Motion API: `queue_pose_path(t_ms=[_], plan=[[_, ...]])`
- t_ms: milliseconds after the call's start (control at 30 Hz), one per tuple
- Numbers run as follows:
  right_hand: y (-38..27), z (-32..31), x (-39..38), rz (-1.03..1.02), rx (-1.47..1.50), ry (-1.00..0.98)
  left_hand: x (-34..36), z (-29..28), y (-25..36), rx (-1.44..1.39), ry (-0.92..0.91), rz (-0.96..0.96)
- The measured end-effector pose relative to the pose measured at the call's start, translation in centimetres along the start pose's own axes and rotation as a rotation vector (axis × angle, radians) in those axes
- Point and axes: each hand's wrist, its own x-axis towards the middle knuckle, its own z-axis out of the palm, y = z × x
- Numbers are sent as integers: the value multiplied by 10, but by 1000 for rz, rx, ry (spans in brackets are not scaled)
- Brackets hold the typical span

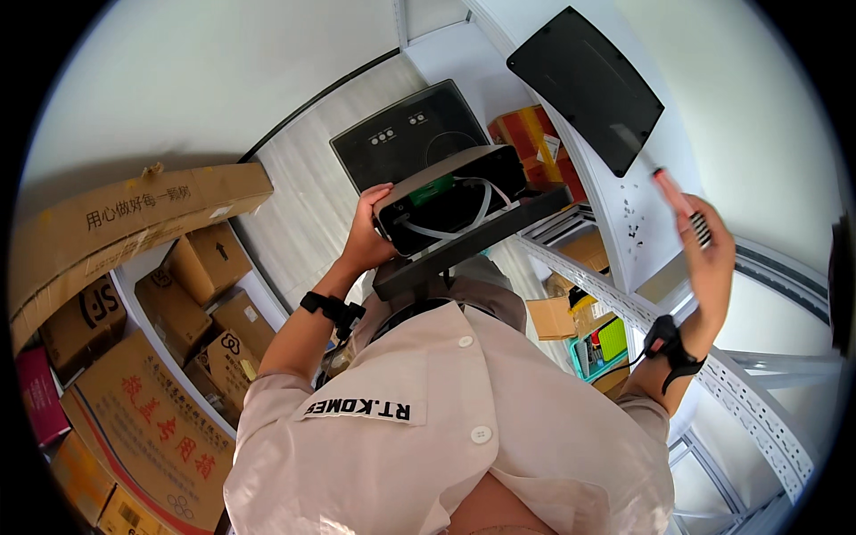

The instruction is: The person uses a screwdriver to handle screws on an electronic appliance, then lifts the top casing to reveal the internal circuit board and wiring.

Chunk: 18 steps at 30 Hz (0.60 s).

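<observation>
My left hand [373, 227] grips the left side of an open black housing [428, 201], which shows looped white cables and a green part inside, with a long black panel [437, 264] along its near side. Behind it lies a black device [383, 147] with small buttons and a circle. My right hand [704, 241], raised at the right, is closed on a screwdriver [673, 189] with a pink and striped handle, its shaft pointing toward a black plate [584, 80] lying on the white shelf [664, 134]. Several small dark screws [633, 214] are scattered on that shelf beside the plate.
Cardboard boxes [192, 316] and a long carton [138, 223] fill the left. A red box [526, 138] sits behind the housing. A perforated metal rail [736, 397] runs along the right, with a teal bin [587, 357] and boxes below it. A pale floor [294, 187] shows.
</observation>
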Motion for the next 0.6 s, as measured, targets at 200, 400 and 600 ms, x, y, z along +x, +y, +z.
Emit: queue_pose_path(t_ms=[200,400,600], plan=[[-101,95,-26,-620,138,-310,-2,-2,-4,-25,11,-5],[-130,166,-41,-802,-2,-307,-4,1,-1,-121,31,-38],[-126,209,-49,-867,-15,-364,-4,-1,5,-93,28,-24]])
